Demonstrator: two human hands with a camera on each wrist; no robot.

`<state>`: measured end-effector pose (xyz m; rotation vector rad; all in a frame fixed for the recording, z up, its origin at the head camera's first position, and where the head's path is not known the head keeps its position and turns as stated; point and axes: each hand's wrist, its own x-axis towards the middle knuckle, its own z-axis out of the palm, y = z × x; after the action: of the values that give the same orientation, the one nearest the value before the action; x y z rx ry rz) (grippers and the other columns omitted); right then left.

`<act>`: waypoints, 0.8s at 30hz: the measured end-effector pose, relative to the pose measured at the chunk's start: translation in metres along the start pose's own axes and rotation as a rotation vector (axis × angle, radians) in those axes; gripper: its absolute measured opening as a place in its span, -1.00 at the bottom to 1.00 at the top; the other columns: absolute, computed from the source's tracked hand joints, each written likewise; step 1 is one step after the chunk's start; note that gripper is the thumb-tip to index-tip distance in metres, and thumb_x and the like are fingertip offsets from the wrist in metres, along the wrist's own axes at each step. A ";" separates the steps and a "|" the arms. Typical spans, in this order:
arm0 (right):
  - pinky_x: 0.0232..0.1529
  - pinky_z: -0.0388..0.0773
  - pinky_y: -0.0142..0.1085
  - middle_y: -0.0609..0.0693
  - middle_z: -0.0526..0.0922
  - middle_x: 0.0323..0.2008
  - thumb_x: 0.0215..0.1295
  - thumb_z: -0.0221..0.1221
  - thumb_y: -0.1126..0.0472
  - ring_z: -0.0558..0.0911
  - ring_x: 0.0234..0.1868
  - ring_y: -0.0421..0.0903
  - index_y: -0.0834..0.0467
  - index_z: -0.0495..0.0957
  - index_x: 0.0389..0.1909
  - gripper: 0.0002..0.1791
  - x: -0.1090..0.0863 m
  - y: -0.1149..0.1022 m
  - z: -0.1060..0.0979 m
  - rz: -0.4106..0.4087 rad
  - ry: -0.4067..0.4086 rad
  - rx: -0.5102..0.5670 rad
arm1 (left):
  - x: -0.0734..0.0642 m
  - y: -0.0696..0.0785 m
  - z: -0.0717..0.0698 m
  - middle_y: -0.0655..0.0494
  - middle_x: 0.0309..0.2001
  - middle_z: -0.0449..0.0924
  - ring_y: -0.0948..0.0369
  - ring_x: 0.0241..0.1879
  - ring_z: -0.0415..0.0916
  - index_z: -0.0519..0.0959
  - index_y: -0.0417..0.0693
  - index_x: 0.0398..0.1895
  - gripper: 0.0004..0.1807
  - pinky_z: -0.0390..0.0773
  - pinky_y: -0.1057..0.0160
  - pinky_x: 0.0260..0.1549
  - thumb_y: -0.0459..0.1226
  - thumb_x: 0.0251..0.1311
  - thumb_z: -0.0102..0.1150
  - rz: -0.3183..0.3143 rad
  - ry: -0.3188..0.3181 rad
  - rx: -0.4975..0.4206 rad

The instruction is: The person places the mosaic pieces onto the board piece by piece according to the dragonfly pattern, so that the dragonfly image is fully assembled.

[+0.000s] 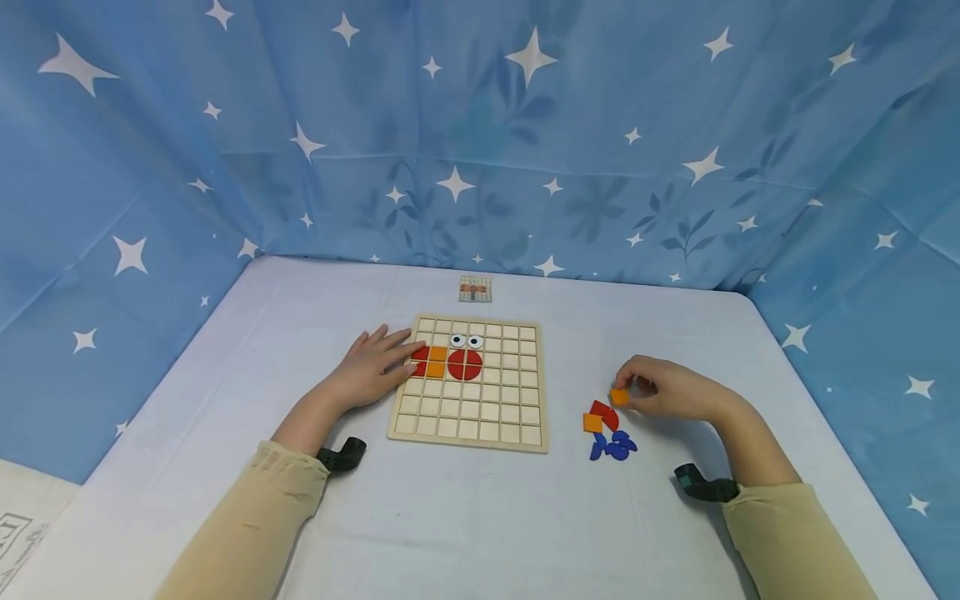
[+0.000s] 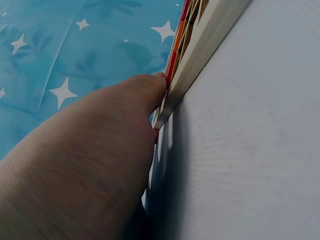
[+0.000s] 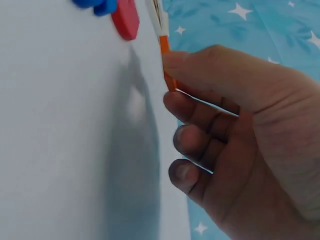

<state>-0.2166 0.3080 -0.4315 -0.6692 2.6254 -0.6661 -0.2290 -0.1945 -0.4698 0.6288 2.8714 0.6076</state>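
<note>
A wooden grid board (image 1: 468, 429) lies mid-table, holding red pieces and orange squares (image 1: 437, 362) at its left, a red circle (image 1: 465, 364) and two eye pieces (image 1: 467, 341). My left hand (image 1: 369, 367) rests at the board's left edge, fingers spread, fingertips on the red pieces. In the left wrist view its thumb touches the board's rim (image 2: 200, 55). My right hand (image 1: 671, 389) pinches an orange square tile (image 1: 619, 397) between thumb and fingers; the right wrist view shows that tile (image 3: 167, 75) edge-on. Below it lie red pieces (image 1: 606, 414), another orange square (image 1: 592, 423) and several blue pieces (image 1: 617, 447).
A small pattern card (image 1: 476, 289) lies behind the board. The white table (image 1: 480, 517) is bounded at the back and sides by a blue star-printed curtain (image 1: 480, 167). A black wrist camera sits on each wrist.
</note>
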 end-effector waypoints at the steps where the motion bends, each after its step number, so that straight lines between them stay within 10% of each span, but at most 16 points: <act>1: -0.30 0.53 -0.43 -0.14 0.54 -0.24 0.21 0.37 0.12 0.47 -0.24 -0.12 -0.10 0.53 -0.09 -0.71 0.001 -0.003 -0.002 0.000 0.014 -0.003 | 0.000 0.000 0.000 0.08 0.58 0.03 -0.14 0.59 -0.28 0.23 0.36 0.50 -0.42 -0.34 -0.24 0.51 0.15 0.47 -0.15 -0.001 0.001 0.001; 11: -0.34 0.47 -0.36 -0.04 0.57 -0.20 0.26 0.31 0.20 0.43 -0.24 -0.09 0.01 0.54 -0.06 -0.74 0.025 -0.043 -0.011 -0.027 0.156 -0.069 | 0.000 -0.002 0.001 0.09 0.57 0.04 -0.14 0.59 -0.26 0.23 0.37 0.50 -0.43 -0.33 -0.24 0.51 0.16 0.47 -0.15 0.005 0.010 -0.001; 24: -0.30 0.45 -0.27 0.04 0.60 -0.14 0.27 0.31 0.15 0.44 -0.27 -0.08 0.03 0.56 -0.07 -0.76 0.072 -0.087 -0.003 -0.126 0.151 -0.077 | 0.000 -0.001 0.000 0.09 0.58 0.03 -0.14 0.59 -0.27 0.23 0.36 0.50 -0.42 -0.34 -0.24 0.51 0.16 0.47 -0.17 0.011 0.014 0.004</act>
<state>-0.2465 0.2036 -0.3994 -0.8436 2.7769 -0.6785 -0.2296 -0.1956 -0.4702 0.6438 2.8842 0.6108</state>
